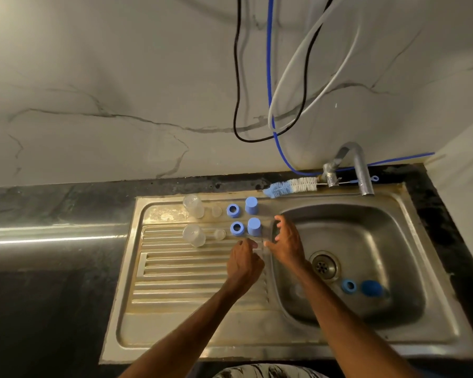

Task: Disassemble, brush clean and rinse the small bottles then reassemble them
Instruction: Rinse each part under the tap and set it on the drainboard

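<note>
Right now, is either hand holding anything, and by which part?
The left hand and right hand appear to hold a clear small bottle between them, left at its near end, right around its side.

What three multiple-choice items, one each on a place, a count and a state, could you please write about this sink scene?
1. Where does the brush lie? A in the basin; B on the back rim of the sink, by the tap; C on the wall.
2. How many blue rings sit on the drainboard? A none; B two; C five.
3. How are the clear bottles there? A capped; B taken apart, blue caps beside them; C crushed.
Answers: 1 B, its bristles lie left of the tap; 2 B, one in each row; 3 B, rings and caps stand apart from them.
</note>
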{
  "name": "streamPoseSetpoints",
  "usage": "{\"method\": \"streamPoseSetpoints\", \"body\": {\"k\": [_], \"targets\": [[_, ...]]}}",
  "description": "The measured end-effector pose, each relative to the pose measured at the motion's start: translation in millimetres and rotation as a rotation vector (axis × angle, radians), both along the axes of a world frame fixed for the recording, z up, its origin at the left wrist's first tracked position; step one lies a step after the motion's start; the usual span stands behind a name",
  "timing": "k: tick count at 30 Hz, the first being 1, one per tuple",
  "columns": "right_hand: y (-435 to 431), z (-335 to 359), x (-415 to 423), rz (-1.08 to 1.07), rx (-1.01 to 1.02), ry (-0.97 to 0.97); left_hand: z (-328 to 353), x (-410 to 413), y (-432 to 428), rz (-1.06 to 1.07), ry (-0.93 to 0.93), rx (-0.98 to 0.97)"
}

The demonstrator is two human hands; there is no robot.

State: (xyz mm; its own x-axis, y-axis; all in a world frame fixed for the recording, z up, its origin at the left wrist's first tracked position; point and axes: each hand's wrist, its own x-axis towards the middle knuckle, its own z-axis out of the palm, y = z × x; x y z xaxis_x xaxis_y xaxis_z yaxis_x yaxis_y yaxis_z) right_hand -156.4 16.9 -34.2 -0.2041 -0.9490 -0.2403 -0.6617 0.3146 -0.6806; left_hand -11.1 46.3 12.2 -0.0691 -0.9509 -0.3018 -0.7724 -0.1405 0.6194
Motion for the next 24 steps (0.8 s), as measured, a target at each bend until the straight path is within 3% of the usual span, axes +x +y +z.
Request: {"method": "streamPoseSetpoints", "body": {"k": [2, 6, 9, 12, 24], "targets": [[12.9, 11.4, -8.7, -0.105, -0.036, 0.018, 6.5, -13.9, 2.6, -0.047, 0.017, 0.012], [45.1, 26.8, -40.6, -0.254, -0.311, 0.132, 14.9, -51.9, 10.4, -0.162, 0.081, -0.024], [70.2, 16.8, -77.7, -0.221, -0.159, 0.124, 17.4, -77.7, 17.0, -0.254, 0.073, 0.005], [88.4, 13.5, -107.2, -0.347, -0.040, 0.037, 20.4, -103.5, 23.5, -0.312, 0.078, 0.023], [110.8, 1.5, -157.0, -0.310, -0.025, 0.010, 9.3, -149.1, 43.3, -0.322, 0.024, 0.125]]}}
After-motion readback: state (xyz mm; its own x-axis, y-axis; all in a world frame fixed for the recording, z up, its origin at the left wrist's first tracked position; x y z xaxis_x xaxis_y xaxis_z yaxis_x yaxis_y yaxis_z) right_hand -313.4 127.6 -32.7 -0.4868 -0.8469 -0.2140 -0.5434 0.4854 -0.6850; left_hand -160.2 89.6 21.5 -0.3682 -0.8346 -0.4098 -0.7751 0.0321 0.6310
